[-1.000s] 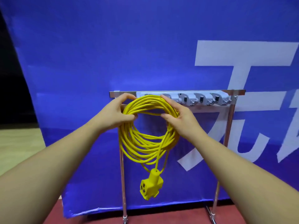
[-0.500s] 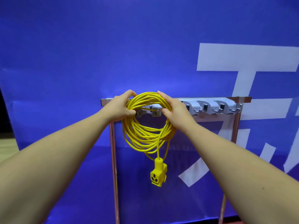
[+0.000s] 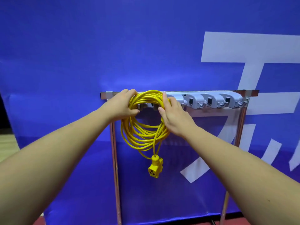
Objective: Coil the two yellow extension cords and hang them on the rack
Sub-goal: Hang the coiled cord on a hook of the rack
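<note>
Coiled yellow cord [image 3: 142, 127] hangs between both hands at the left end of the rack [image 3: 211, 101], its top loops up against the grey hooks, socket end [image 3: 155, 167] dangling below. Left hand [image 3: 123, 104] grips the coil's upper left, fingers curled round the strands. Right hand [image 3: 173, 114] holds the upper right side, thumb under, fingers over the loops. Blue banner [image 3: 81, 54] behind.

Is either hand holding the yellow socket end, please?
No, the socket end dangles free below the coil that the left hand and right hand hold.
</note>
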`<state>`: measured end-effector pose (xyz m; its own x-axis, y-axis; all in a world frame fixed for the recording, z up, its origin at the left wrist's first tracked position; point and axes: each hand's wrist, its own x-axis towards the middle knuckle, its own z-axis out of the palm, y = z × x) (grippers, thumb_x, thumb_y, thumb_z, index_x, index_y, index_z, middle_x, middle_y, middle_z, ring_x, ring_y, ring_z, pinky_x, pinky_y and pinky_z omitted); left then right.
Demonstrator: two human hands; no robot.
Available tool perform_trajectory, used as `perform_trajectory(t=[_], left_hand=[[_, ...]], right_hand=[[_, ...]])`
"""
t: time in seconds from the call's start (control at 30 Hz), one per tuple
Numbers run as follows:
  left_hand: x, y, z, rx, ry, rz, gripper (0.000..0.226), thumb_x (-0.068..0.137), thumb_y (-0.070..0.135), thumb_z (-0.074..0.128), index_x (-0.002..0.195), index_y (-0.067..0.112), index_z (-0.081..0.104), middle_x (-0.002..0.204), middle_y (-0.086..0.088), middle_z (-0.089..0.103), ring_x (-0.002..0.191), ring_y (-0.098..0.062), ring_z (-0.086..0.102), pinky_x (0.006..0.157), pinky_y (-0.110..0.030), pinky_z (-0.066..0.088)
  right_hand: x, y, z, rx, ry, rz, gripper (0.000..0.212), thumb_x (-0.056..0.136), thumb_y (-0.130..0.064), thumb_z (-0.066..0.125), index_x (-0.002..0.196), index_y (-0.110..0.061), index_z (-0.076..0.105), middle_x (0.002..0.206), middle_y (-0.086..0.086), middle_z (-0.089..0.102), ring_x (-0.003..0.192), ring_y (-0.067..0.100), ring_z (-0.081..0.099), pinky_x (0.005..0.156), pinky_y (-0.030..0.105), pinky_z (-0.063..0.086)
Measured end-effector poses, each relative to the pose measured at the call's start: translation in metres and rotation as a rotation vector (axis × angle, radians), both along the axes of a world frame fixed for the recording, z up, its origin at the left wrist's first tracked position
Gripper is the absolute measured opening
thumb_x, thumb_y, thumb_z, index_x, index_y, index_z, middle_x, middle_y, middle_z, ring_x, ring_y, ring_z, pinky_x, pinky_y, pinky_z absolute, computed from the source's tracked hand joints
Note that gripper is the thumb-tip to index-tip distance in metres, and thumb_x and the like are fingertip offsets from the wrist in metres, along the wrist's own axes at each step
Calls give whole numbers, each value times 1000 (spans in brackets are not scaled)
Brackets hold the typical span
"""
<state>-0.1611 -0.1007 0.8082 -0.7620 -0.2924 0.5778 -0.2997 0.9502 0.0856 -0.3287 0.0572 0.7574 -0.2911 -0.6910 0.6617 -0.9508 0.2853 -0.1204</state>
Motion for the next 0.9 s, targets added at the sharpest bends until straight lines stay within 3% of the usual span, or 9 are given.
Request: perform_trajectory(t=[0.1, 0.2, 0.3, 0.37, 0.5, 0.63, 0.7, 0.8, 0.9], left_hand=[[5, 1, -6, 110, 15, -102, 63, 81, 53, 53, 137, 26, 44, 117, -1, 52, 110, -15, 47, 96, -30, 37], [5, -6, -14, 115, 92, -95, 56, 90, 52, 39, 142, 30, 42, 125, -5, 57, 118, -20, 48, 101, -34, 37], [-1, 2, -22, 135, 234, -63, 41, 96, 33, 49, 136, 25, 47, 124, -8, 60, 115, -23, 53, 96, -35, 40], [-5, 10, -26, 141, 309, -43, 34, 96, 28, 52, 129, 25, 49, 117, -8, 62, 107, -25, 56, 88, -35, 43], [0, 17, -30, 216, 317, -30, 37, 94, 31, 54, 130, 31, 47, 121, -5, 62, 111, -25, 56, 90, -38, 45], [16, 27, -31, 263, 259, -17, 57, 88, 30, 62, 140, 33, 40, 131, -6, 57, 122, -23, 51, 99, -35, 40], [25, 35, -31, 299, 265, 17, 63, 84, 26, 66, 142, 27, 40, 134, -9, 53, 126, -24, 48, 100, -34, 38], [41, 50, -36, 377, 335, 111, 59, 81, 25, 67, 135, 16, 44, 131, -15, 46, 123, -28, 47, 100, -36, 39], [60, 70, -54, 450, 381, 197, 46, 81, 23, 65, 122, 9, 50, 119, -14, 45, 108, -27, 51, 94, -35, 42]], right_hand=[[4, -3, 4, -79, -31, -6, 56, 103, -36, 35, 153, -16, 20, 140, 7, 36, 126, 29, 41, 84, 43, 48], [9, -2, 6, -267, -171, 82, 46, 99, -25, 49, 143, -25, 40, 129, 3, 55, 115, 26, 54, 84, 38, 48], [14, -1, 6, -391, -268, 9, 16, 96, -21, 55, 112, -21, 59, 95, 4, 65, 90, 31, 61, 71, 34, 45], [18, -2, 6, -365, -227, -88, 7, 97, -22, 53, 93, -16, 54, 82, 4, 60, 82, 35, 57, 64, 36, 41], [23, -1, 4, -317, -170, -82, 12, 98, -22, 51, 92, -13, 55, 92, 7, 60, 91, 31, 54, 66, 37, 42], [25, 11, 3, -161, -72, -54, 21, 95, -22, 50, 108, -9, 59, 115, 10, 56, 113, 31, 48, 91, 43, 46], [29, 20, 3, -130, -122, -45, 34, 93, -22, 50, 124, -8, 55, 132, 14, 50, 127, 33, 41, 104, 45, 40], [41, 40, -1, -180, -175, -55, 36, 90, -22, 49, 122, -7, 54, 127, 14, 51, 121, 34, 44, 104, 45, 39], [56, 69, -20, -164, -273, -76, 37, 90, -22, 50, 121, -3, 54, 125, 15, 51, 119, 34, 45, 103, 45, 39]])
